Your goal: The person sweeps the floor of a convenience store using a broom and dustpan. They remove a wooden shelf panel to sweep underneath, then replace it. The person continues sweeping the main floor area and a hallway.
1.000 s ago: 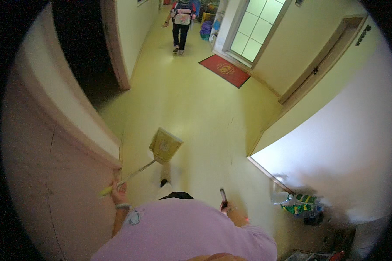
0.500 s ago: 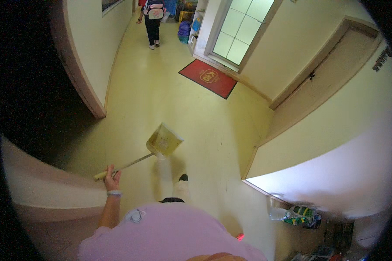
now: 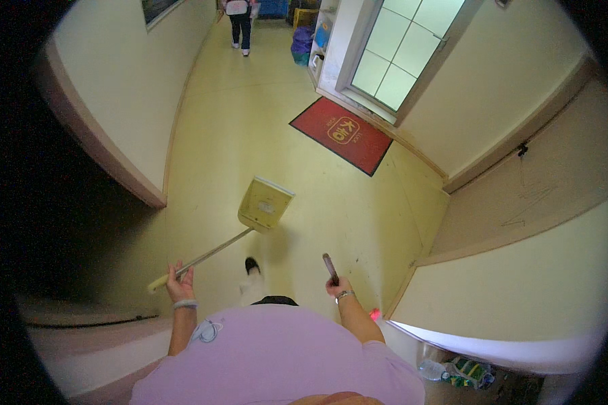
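Note:
My left hand (image 3: 180, 285) is closed round the pole of a long-handled dustpan (image 3: 266, 202), near its pale yellow grip. The yellowish pan is out ahead of me over the floor, its open edge facing away; a pale patch shows on it. My right hand (image 3: 338, 287) grips a dark brown stick (image 3: 330, 267), whose end sticks out forward past my fingers. Behind that forearm a small bright pink-red thing (image 3: 375, 314) shows; whether it belongs to the stick I cannot tell.
Far along the corridor a person (image 3: 240, 30) with a backpack is on foot. A red doormat (image 3: 342, 135) lies before a glazed door (image 3: 404, 54). Purple bags (image 3: 302, 44) stand by a shelf. A dark doorway is at left; bottles (image 3: 434, 370) lie at lower right.
I have moved forward along the corridor, and my other foot shows now. My right hand has come into view with the stick. The dustpan stays ahead of me in my left hand.

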Action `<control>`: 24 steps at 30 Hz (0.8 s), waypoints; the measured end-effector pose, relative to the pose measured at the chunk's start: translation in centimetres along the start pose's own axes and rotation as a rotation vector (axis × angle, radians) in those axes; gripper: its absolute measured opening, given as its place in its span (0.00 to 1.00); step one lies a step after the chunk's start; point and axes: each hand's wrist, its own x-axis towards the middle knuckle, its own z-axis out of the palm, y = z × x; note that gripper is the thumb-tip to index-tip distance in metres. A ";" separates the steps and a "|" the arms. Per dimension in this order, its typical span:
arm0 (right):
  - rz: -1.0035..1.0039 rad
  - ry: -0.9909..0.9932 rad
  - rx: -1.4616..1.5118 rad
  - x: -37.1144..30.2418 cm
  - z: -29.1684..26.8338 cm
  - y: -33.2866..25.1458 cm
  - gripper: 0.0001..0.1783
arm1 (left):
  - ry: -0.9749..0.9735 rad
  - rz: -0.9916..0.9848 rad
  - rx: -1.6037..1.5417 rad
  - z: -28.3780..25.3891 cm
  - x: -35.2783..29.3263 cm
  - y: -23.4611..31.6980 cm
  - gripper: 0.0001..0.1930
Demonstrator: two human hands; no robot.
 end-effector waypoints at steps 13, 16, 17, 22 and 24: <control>-0.344 0.188 -0.388 -0.2 14.1 -2.4 0.10 | -0.071 -0.051 0.181 28.8 28.6 -1.9 0.22; -0.388 0.273 -0.295 -1.2 16.6 -1.7 0.08 | -0.137 -0.083 0.188 35.3 33.9 -2.6 0.23; -0.385 0.288 -0.275 -1.1 18.1 -1.7 0.08 | -0.159 -0.053 0.186 37.5 35.2 -3.0 0.23; -0.425 0.320 -0.193 1.1 29.3 -5.2 0.05 | -0.141 -0.002 0.167 49.4 40.3 -6.3 0.23; -0.452 0.305 -0.178 2.6 35.3 -8.1 0.05 | -0.101 -0.027 0.135 54.2 42.5 -6.7 0.23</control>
